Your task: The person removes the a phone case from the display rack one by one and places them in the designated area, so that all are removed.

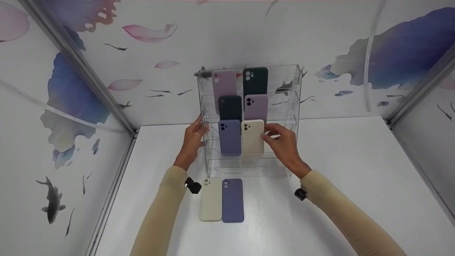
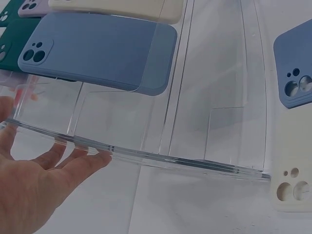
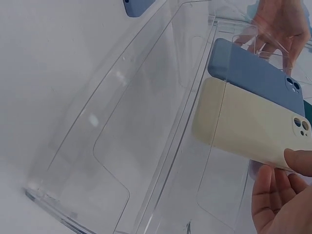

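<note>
A clear acrylic display rack [image 1: 249, 172] with stepped tiers stands on the table. Its left side panel is held by my left hand [image 1: 192, 140], with the thumb and fingers on either side of the edge [image 2: 146, 154]. My right hand [image 1: 284, 144] pinches the right edge of a cream phone case [image 1: 252, 140] between thumb and fingers. That case sits upright in a lower tier, beside a blue-purple phone case [image 1: 230, 138]. Behind them are a dark green case [image 1: 230, 106] and a lilac case [image 1: 256, 106]. On the top tier stand another lilac case [image 1: 224, 85] and another dark green case [image 1: 256, 81].
Flat on the white table [image 1: 341, 160], in front of the rack, lie a cream phone case [image 1: 211, 202] and a blue-purple phone case [image 1: 233, 202] side by side. A patterned back wall [image 1: 234, 39] rises behind the rack, and side walls with metal frames [image 1: 81, 74] flank the table.
</note>
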The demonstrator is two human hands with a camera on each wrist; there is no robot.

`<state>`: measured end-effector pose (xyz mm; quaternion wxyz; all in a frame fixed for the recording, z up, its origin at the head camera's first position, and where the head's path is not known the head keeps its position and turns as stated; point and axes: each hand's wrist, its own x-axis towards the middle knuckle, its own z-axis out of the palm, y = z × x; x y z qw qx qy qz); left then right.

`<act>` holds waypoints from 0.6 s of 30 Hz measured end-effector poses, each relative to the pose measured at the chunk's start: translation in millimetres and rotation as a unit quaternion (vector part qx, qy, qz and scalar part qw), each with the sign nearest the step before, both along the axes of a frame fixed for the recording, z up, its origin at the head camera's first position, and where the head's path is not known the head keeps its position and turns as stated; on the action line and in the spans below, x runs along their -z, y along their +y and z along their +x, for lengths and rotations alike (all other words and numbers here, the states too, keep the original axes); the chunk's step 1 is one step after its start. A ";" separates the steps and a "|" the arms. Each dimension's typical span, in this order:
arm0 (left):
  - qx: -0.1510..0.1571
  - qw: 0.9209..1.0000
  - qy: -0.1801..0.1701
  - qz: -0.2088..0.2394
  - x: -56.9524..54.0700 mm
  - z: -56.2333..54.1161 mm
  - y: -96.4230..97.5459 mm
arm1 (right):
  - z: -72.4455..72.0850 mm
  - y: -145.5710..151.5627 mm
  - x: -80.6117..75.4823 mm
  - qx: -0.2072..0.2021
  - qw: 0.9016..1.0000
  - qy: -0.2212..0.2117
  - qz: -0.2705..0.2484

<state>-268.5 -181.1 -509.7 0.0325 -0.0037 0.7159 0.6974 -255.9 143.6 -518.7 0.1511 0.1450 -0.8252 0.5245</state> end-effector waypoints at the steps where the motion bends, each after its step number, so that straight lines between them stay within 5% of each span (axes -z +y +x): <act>1: 0.000 1.000 0.000 0.000 -0.1 -0.2 -0.1 | 0.2 -0.5 -0.1 -0.003 1.000 -0.001 0.000; 18: 0.001 1.000 -0.003 -0.013 -0.3 -0.7 -1.6 | 6.5 2.1 -7.8 -0.016 1.000 -0.003 -0.026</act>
